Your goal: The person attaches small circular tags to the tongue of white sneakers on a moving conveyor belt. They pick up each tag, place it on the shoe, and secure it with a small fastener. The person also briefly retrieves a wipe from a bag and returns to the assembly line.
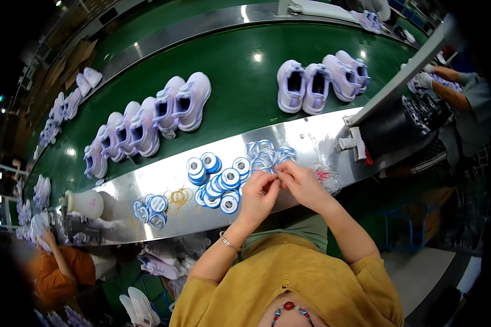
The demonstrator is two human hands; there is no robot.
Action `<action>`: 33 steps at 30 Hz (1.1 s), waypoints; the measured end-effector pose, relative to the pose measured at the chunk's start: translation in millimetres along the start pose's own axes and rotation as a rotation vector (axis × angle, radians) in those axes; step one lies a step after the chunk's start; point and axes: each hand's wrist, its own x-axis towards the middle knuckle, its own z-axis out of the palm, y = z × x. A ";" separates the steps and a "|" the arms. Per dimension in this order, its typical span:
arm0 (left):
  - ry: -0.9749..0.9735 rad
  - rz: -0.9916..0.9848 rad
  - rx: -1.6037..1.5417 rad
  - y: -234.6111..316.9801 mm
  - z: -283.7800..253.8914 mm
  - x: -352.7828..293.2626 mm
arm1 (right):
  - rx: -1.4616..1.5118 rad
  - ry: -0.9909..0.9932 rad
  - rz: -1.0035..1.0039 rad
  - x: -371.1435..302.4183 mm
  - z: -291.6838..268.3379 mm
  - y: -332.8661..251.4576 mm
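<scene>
My left hand (259, 199) and my right hand (301, 184) meet fingertip to fingertip above the metal ledge (229, 141). Both are closed in a pinch, and whatever they hold is too small or hidden to make out. Just beyond and to the left of them lie stacks of round blue-and-white tags (230, 177), some overlapping, some piled up. Further left are a smaller heap of round tags (158, 204) and a tangle of yellow loops (178, 198). A heap of clear plastic bits with red pieces (323, 175) sits beside my right hand.
Pale lilac sneakers (191, 103) stand in rows on the green belt (240, 71), with more shoes (316, 87) to the right. A metal post (398, 71) rises on the right. Co-workers at right (469, 98) and lower left (60, 267) handle shoes. A white container (87, 204) sits at the ledge's left end.
</scene>
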 end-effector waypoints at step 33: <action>-0.291 -0.404 0.552 -40.2 -85.0 75.9 | 0.200 -0.062 0.105 -24.7 17.6 10.8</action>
